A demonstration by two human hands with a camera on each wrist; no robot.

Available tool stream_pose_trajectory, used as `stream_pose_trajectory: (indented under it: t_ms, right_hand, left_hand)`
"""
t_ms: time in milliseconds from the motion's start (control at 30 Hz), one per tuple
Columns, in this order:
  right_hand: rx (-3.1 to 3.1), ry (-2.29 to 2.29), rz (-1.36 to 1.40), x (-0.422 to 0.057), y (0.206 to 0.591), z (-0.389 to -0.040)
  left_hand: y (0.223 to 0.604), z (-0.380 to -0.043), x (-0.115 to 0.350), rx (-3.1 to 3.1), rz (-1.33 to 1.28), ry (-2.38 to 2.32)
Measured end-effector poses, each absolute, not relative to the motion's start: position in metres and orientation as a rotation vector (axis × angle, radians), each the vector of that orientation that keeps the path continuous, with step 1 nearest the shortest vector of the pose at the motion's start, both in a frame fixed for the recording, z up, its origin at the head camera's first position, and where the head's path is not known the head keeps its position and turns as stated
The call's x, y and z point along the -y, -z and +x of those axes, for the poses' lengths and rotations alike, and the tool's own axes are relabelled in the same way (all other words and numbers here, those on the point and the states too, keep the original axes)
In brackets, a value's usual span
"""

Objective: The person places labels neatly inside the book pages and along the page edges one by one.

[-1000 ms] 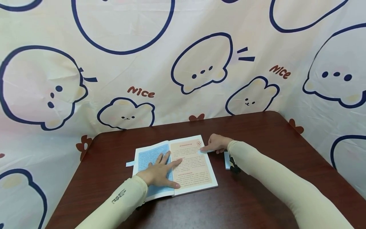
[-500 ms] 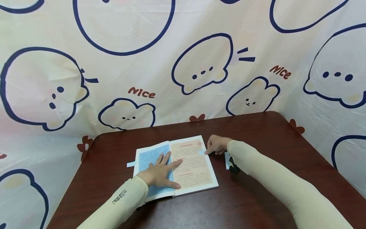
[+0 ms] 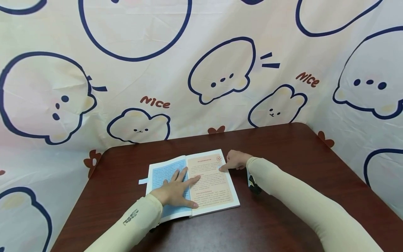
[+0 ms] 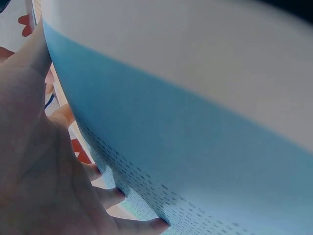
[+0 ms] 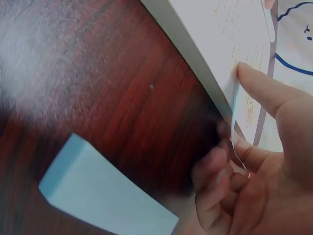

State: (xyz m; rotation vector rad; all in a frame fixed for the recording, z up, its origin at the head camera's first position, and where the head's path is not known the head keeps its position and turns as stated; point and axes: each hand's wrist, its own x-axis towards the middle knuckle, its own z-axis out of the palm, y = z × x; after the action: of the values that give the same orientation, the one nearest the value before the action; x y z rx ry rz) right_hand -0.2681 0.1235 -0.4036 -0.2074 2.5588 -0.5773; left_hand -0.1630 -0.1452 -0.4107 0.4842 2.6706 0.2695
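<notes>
Open book (image 3: 214, 189) on a table (image 3: 277, 140). Left hand (image 3: 175, 191), fingers spread apart, rests across the book's 2 facing pages. At the book's right edge, the right hand (image 3: 236, 160), fingers curled, grips a pale-blue strip (image 5: 235, 107). Beyond: pale-blue block (image 5: 107, 193).

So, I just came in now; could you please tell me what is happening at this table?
A person has an open book on the table. The left hand lies spread across both pages. The right hand presses a pale strip at the outer edge of the right page; whether it is stuck there, I cannot tell. Another strip juts out past the book's left edge, and a pale blue pad lies on the table near the right hand.
</notes>
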Motion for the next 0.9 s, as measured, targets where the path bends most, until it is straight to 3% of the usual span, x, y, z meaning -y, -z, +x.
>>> stream_pose_trajectory:
  t_ms: [900]
  right_hand:
    - [-2.677,0.513,-0.122,-0.119,0.420,-0.274]
  left_hand:
    - [0.408,-0.164,0.145,-2.662,0.489,-0.279]
